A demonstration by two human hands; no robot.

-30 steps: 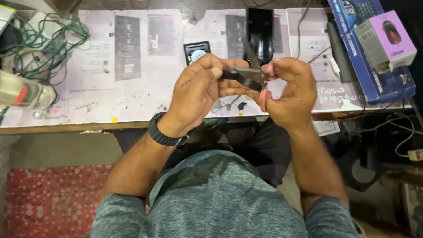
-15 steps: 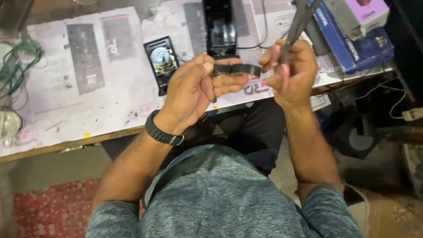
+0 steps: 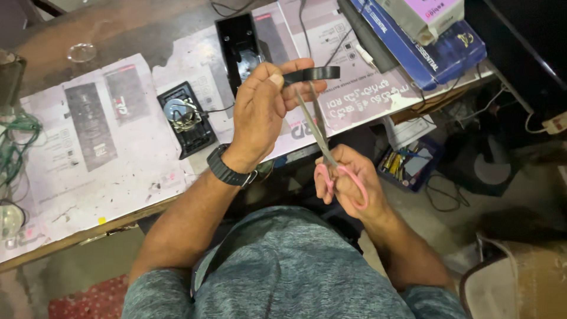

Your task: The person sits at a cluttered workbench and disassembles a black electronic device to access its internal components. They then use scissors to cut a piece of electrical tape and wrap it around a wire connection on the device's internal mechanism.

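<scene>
Paper-covered workbench [image 3: 118, 171] at 12 o'clock. Left hand [image 3: 263, 109] pinches black tape roll [image 3: 313, 74], roll poking past fingertips at 3 o'clock. Right hand [image 3: 348, 180], fingers curled thru pink scissors [image 3: 331, 156], blades up at tape.

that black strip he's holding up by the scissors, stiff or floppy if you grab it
Probably floppy and light: the black strip looks thin and flat, pinched easily between fingertips of the left hand. It juts out level, so perhaps slightly springy. The scissors in the right hand suggest it cuts easily.

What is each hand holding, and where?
Left hand pinches the black strip at its end; right hand grips the scissors by the pink handles.
</scene>
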